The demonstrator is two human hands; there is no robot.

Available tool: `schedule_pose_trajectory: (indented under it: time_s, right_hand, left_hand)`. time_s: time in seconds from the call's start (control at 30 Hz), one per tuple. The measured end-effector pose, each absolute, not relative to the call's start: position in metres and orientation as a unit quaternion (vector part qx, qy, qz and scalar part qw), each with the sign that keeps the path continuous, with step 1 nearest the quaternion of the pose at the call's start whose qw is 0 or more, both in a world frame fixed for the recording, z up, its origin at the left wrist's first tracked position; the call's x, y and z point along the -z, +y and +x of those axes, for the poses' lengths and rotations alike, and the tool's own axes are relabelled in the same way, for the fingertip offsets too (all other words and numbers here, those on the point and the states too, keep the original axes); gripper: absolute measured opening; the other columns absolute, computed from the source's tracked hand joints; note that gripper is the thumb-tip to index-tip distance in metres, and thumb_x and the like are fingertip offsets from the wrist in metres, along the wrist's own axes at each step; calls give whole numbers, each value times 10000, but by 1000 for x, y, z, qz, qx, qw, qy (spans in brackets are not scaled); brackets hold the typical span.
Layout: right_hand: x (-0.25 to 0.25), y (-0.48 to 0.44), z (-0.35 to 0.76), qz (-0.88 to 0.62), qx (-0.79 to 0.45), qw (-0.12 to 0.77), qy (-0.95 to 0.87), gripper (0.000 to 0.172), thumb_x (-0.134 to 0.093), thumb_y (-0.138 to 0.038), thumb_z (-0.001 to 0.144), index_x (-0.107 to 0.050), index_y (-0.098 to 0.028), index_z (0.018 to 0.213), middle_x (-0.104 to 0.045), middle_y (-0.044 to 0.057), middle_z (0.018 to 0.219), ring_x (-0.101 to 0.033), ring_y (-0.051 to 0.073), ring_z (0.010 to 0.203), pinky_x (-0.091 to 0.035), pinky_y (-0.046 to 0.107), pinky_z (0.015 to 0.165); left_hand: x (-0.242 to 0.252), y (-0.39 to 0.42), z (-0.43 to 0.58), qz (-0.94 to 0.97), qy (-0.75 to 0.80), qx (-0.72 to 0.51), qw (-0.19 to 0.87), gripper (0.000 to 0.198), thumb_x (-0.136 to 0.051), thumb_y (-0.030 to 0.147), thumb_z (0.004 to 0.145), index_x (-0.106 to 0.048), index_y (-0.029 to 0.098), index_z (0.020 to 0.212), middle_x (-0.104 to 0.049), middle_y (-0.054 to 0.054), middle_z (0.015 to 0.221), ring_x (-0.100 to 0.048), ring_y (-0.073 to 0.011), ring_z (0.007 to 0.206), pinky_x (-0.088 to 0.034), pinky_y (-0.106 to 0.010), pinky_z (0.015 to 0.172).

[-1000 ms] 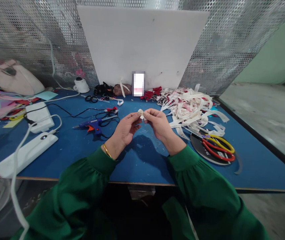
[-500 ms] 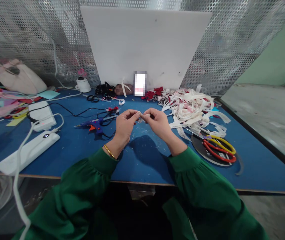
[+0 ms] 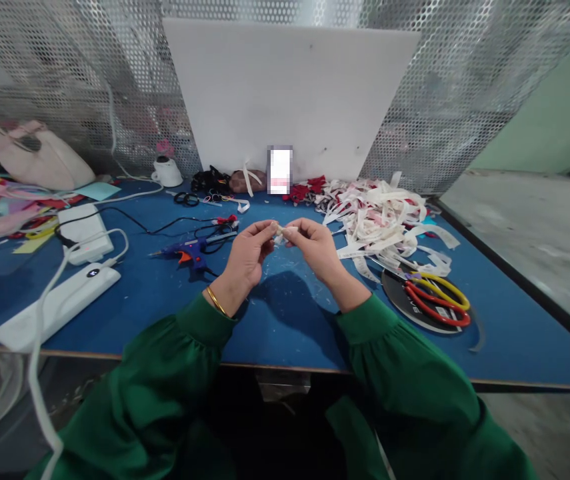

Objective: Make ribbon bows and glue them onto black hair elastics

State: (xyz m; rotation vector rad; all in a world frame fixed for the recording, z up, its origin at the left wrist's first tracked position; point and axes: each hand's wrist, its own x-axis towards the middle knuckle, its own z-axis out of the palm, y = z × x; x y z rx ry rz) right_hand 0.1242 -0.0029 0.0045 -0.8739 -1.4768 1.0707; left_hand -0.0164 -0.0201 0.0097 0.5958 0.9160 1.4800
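My left hand [image 3: 246,257] and my right hand [image 3: 316,248] meet above the middle of the blue table [image 3: 285,320]. Both pinch a small piece of white ribbon [image 3: 281,233] between fingertips and thumbs. The piece is folded or bunched, and its exact shape is hard to make out. A gold bangle [image 3: 215,301] sits on my left wrist, and both arms wear green sleeves.
A blue glue gun [image 3: 189,251] with a black cord lies left of my hands. A heap of white ribbon strips [image 3: 385,213] lies at the right, with red and yellow scissors [image 3: 437,300] on a dark disc. White power blocks [image 3: 65,293] lie at the left. A white board [image 3: 289,93] leans on the mesh wall.
The ribbon piece stood up above my fingertips a second ago; now it lies lower, stretched between both pinches. My hands have barely shifted.
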Motion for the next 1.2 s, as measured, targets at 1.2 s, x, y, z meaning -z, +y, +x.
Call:
schedule_pose_trajectory:
  time_s: [1.2]
  right_hand:
    - [-9, -6, 123, -377, -508, 543, -553, 303, -762, -482, 708, -680, -192, 740, -644, -5, 651, -568, 133, 628, -452, 288, 636]
  left_hand:
    - [-7, -25, -13, 382, 426, -615, 542, 372, -920, 402, 498, -655, 149, 561, -558, 16, 578, -441, -90, 582, -339, -256, 598]
